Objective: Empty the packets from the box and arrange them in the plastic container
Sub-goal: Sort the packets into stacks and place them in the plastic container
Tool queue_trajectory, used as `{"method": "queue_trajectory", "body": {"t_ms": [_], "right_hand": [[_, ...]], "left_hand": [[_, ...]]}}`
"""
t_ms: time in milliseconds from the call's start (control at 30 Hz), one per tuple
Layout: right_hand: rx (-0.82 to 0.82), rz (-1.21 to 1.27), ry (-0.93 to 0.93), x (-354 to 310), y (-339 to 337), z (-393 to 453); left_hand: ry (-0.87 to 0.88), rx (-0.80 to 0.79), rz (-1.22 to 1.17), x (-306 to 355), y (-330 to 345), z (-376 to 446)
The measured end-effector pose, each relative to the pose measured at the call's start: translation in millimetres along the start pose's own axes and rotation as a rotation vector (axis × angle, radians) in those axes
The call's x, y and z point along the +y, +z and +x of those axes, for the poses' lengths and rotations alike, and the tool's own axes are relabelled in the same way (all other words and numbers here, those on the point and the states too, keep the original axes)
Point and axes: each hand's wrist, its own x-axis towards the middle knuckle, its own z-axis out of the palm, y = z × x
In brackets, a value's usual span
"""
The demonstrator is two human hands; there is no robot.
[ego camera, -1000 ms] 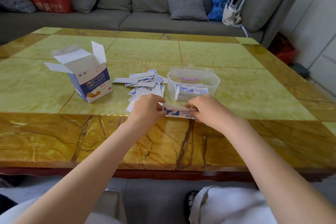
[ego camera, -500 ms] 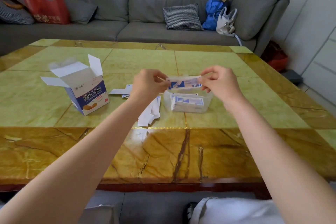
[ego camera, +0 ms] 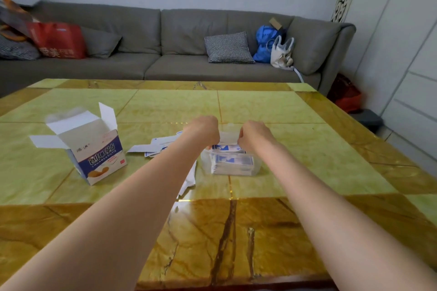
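Both hands reach out over the clear plastic container [ego camera: 230,165], which stands on the green and amber stone table [ego camera: 295,149]. The left hand [ego camera: 205,131] and the right hand [ego camera: 254,133] each have their fingers curled round one end of a small bundle of packets [ego camera: 229,140], so that the bundle stretches crosswise between them, level and just above the container's open top. Only the pale middle of the bundle shows between the two fists; its ends are hidden inside the grips. Directly beneath it, inside the container, lies a stack of blue and white packets [ego camera: 233,160] already laid flat, reaching close to the rim. Whether the held bundle touches that stack cannot be told from this angle. To the left of the container, partly covered by the left forearm, loose packets [ego camera: 153,149] lie scattered on the table. Further left stands the open box [ego camera: 94,151], tilted back a little, its white flaps spread upward and outward. Beyond the table runs a grey sofa [ego camera: 179,54] carrying a checked cushion [ego camera: 228,47], a red bag [ego camera: 58,40] and a blue bag [ego camera: 266,41].
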Motion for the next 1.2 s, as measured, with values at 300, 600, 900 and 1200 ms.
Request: {"method": "queue_trajectory", "body": {"t_ms": [300,600,900,1200], "right_hand": [[-0.087,-0.027,-0.061,-2,-8,-19],[-0.298,-0.245,-0.001,-13,-6,-1],[-0.303,-0.340,-0.044,-10,6,10],[-0.202,-0.168,-0.001,-5,8,7]], "left_hand": [[0.055,-0.117,0.197,7,-2,3],[-0.031,-0.305,0.068,21,-7,-3],[-0.060,-0.320,0.102,23,-8,-6],[-0.067,-0.316,0.117,25,-8,-5]]}}
